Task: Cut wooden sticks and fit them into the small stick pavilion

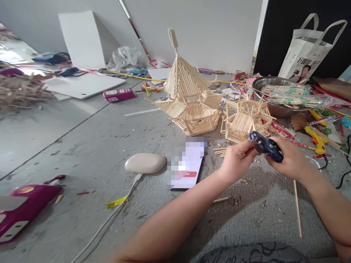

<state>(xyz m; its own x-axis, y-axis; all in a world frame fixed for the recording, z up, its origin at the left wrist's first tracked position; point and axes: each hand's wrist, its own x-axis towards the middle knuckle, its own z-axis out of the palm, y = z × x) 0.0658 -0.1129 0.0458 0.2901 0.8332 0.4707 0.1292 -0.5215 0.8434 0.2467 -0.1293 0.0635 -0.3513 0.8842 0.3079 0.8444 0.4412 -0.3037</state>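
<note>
My right hand (290,160) is wrapped round a dark blue hand cutter (271,148), its short jaw end pointing left. My left hand (238,160) is closed in a pinch right at the cutter's jaws; whatever its fingers hold is too small or hidden to make out. Just beyond both hands stands a low open frame of wooden sticks (244,122). To its left rises a taller pagoda-like model (186,80) of the same pale sticks, with a pointed roof. Several cut sticks (220,152) lie close to my left hand, and one long stick (297,208) lies below my right.
A phone (189,164) and a beige oval device (145,163) with a cable lie left of my hands. At right are a metal bowl (282,109) with wrapped chopsticks (290,95), a yellow glue gun (316,138) and a white bag (301,54). A magenta power strip (27,204) sits at lower left.
</note>
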